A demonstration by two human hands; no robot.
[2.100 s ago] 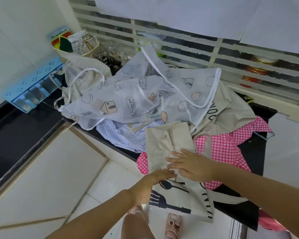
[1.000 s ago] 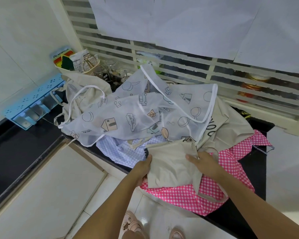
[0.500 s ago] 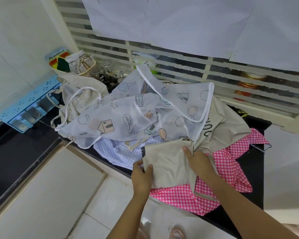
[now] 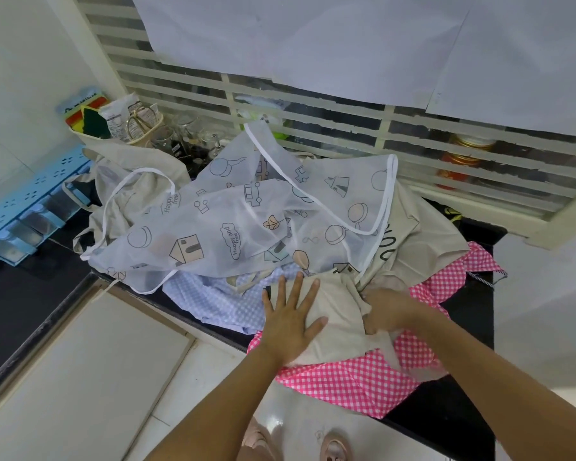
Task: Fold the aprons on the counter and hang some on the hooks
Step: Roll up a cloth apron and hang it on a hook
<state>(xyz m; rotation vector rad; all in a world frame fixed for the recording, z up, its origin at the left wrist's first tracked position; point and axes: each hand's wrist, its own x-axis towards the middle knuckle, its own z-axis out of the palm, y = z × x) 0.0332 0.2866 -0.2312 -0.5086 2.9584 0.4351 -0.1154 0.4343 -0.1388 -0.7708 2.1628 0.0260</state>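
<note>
A folded beige apron (image 4: 338, 311) lies on a pink checked apron (image 4: 353, 380) at the front edge of the black counter (image 4: 459, 417). My left hand (image 4: 288, 319) presses flat on the beige fold with fingers spread. At the fold's right edge my right hand (image 4: 388, 311) has its fingers curled into the beige cloth. Behind them lie a sheer white printed apron (image 4: 246, 221), a blue checked apron (image 4: 213, 297) and two more beige aprons (image 4: 423, 241), (image 4: 127, 181). No hooks are in view.
Glass jars (image 4: 187, 138) and a basket of packets (image 4: 120, 121) stand at the back left. A blue drawer rack (image 4: 24, 207) sits on the left. A louvred window (image 4: 346, 128) covered with paper runs behind. My feet (image 4: 333, 447) stand on the pale floor below.
The beige apron has been folded up from hanging over the edge into a compact bundle. My left hand moved from gripping its left edge to pressing flat on top.
</note>
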